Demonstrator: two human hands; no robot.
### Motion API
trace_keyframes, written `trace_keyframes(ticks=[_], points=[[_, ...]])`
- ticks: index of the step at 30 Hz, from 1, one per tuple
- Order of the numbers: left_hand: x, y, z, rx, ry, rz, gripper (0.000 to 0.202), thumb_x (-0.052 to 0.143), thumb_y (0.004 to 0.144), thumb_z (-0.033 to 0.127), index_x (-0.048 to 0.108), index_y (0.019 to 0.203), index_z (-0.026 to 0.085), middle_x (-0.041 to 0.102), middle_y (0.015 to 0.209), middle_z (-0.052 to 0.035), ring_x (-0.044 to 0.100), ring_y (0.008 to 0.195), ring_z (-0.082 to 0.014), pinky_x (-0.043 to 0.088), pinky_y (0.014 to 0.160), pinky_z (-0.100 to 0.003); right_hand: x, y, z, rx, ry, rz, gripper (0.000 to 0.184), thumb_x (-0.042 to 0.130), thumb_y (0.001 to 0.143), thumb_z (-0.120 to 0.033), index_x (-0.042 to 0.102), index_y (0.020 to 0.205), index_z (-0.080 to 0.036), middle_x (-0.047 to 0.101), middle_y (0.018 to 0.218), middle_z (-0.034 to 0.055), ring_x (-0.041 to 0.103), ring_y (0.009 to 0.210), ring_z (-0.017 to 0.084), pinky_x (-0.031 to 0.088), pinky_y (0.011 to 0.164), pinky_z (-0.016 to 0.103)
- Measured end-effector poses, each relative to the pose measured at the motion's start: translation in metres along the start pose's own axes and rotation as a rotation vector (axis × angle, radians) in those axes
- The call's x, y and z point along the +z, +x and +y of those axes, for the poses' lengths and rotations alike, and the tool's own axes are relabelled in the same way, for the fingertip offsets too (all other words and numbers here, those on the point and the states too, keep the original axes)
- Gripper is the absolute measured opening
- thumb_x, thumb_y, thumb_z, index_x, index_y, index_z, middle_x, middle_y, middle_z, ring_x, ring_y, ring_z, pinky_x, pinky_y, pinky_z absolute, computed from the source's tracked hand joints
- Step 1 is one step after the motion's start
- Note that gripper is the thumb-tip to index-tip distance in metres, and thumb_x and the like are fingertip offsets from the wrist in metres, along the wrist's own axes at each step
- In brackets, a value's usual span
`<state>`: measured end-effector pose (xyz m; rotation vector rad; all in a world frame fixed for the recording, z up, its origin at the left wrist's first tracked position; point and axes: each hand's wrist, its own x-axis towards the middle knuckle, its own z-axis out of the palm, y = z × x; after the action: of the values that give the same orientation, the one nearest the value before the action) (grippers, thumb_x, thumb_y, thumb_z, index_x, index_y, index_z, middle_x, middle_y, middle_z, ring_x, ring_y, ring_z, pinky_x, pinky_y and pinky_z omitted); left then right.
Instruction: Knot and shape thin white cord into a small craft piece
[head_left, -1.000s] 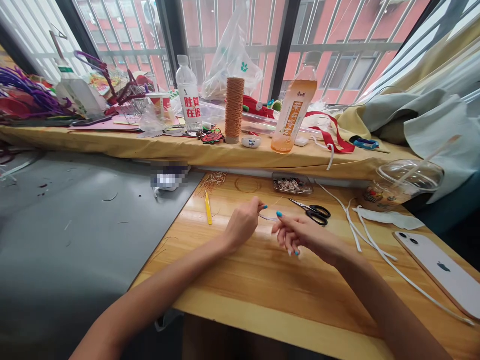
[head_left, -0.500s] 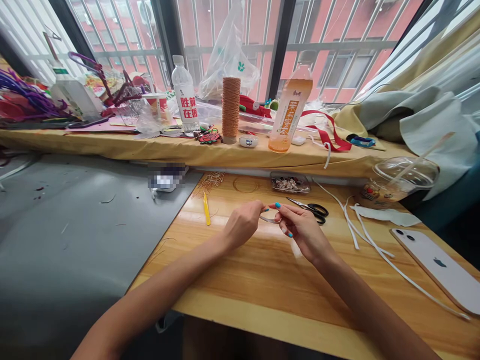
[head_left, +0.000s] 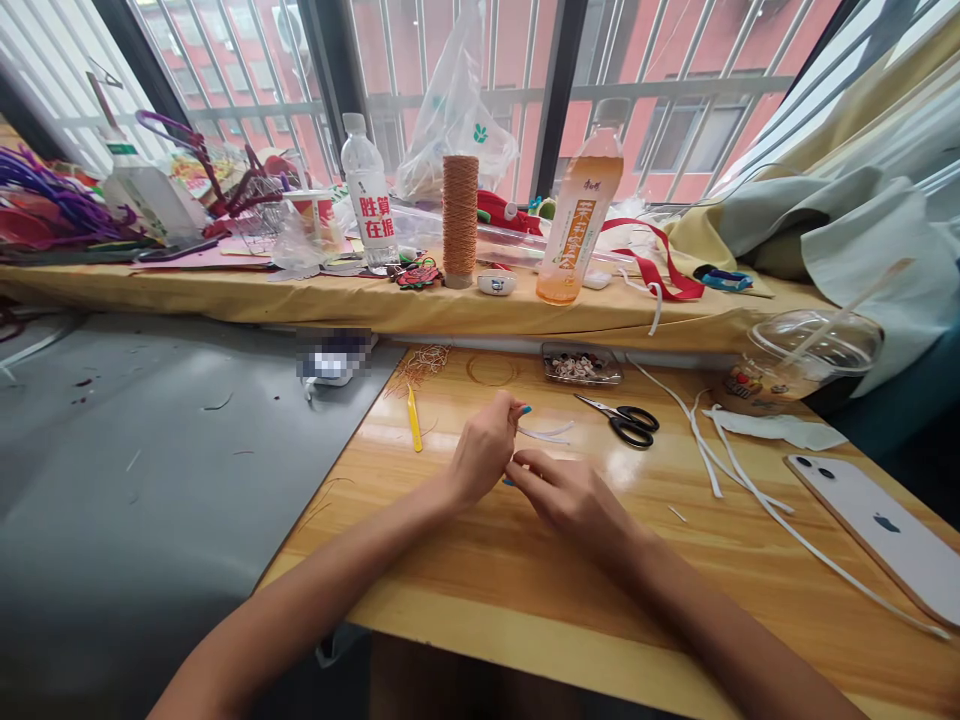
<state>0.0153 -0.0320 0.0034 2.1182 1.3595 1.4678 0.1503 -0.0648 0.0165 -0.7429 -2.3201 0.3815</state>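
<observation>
White cord strands (head_left: 549, 434) stick out to the right from the pinched fingers of my left hand (head_left: 486, 440), just above the wooden table. Close below them, my right hand (head_left: 574, 490) is closed, its fingertips pressed together beside the left hand's fingers. Whatever it pinches is too small or hidden to make out. Black-handled scissors (head_left: 632, 424) lie with blades apart to the right of the cord. Yellow tweezers (head_left: 415, 420) rest to the left of my hands.
A clear box of small beads (head_left: 582, 365) sits at the back. On the right are long white cords (head_left: 739, 475), a phone (head_left: 885, 525) and a plastic cup (head_left: 780, 375). Bottles (head_left: 581, 220) and a brown thread spool (head_left: 460, 222) stand on the ledge.
My right hand has moved down and left, turning palm down, its fingertips now below my left hand's. The cord strands now extend freely to the right. A small white scrap shows on the table.
</observation>
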Motion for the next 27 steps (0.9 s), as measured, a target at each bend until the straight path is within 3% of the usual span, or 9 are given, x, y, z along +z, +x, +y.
trace_keyframes(ticks=[2,5,9,12,14,17,20,27], points=[[-0.002,0.001,0.004,-0.070,-0.109,-0.010,0.014,0.035,0.084,0.025,0.043,0.077,0.017,0.045,0.056,0.0034,0.042,0.049,-0.0074,0.032,0.049,-0.017,0.003,-0.001,0.004,-0.030,0.023,-0.034,0.028,0.034,0.083,-0.020,0.062,0.090,-0.020,0.060,0.081,0.0090,0.053,0.070,0.016,0.041,0.060,0.029],[-0.004,0.002,0.011,-0.182,-0.336,-0.013,0.014,0.037,0.084,0.027,0.043,0.076,0.017,0.043,0.055,0.0043,0.042,0.049,-0.0070,0.033,0.049,-0.017,0.005,0.002,0.005,0.071,0.261,0.054,0.024,0.039,0.082,-0.023,0.063,0.082,-0.021,0.058,0.081,0.0078,0.052,0.074,0.016,0.041,0.061,0.029],[-0.008,0.005,0.022,-0.335,-0.644,0.031,0.019,0.044,0.080,0.035,0.043,0.075,0.017,0.046,0.060,0.0032,0.044,0.051,-0.0065,0.036,0.049,-0.017,0.006,0.009,0.003,0.365,0.813,0.053,0.021,0.051,0.075,-0.034,0.061,0.063,-0.019,0.050,0.069,0.0023,0.045,0.057,0.011,0.037,0.050,0.025],[-0.009,0.005,0.028,-0.401,-0.813,0.046,0.027,0.049,0.075,0.042,0.044,0.074,0.016,0.046,0.058,0.0033,0.041,0.048,-0.0056,0.033,0.045,-0.016,0.008,0.012,0.007,0.620,1.185,0.182,0.020,0.059,0.067,-0.037,0.057,0.059,-0.018,0.043,0.059,-0.0024,0.036,0.048,0.007,0.032,0.047,0.023],[-0.009,0.005,0.030,-0.412,-0.884,-0.001,0.030,0.051,0.073,0.044,0.044,0.073,0.016,0.046,0.056,0.0037,0.038,0.045,-0.0051,0.030,0.043,-0.016,0.009,0.013,0.011,0.752,1.302,0.269,0.015,0.064,0.061,-0.031,0.056,0.061,-0.018,0.043,0.057,-0.0035,0.033,0.047,0.006,0.030,0.045,0.021],[-0.007,0.005,0.026,-0.390,-0.915,-0.155,0.030,0.053,0.072,0.044,0.044,0.071,0.015,0.048,0.055,0.0031,0.038,0.045,-0.0052,0.028,0.043,-0.017,0.007,0.014,0.016,0.848,1.333,0.263,0.011,0.064,0.058,-0.024,0.056,0.061,-0.017,0.044,0.057,-0.0036,0.032,0.046,0.006,0.027,0.043,0.020],[-0.005,0.006,0.019,-0.329,-0.845,-0.282,0.024,0.051,0.074,0.037,0.044,0.067,0.014,0.047,0.056,0.0028,0.040,0.048,-0.0058,0.030,0.046,-0.017,0.002,0.014,0.021,0.838,1.264,0.293,0.014,0.061,0.064,-0.030,0.056,0.062,-0.017,0.045,0.059,-0.0030,0.036,0.049,0.007,0.027,0.045,0.020],[-0.004,0.008,0.011,-0.295,-0.512,-0.348,0.013,0.046,0.078,0.022,0.050,0.070,0.013,0.049,0.059,0.0027,0.044,0.055,-0.0071,0.032,0.053,-0.017,-0.011,0.013,0.032,0.748,1.042,0.255,0.023,0.060,0.068,-0.035,0.055,0.057,-0.016,0.042,0.056,-0.0041,0.033,0.049,0.006,0.022,0.045,0.021]])
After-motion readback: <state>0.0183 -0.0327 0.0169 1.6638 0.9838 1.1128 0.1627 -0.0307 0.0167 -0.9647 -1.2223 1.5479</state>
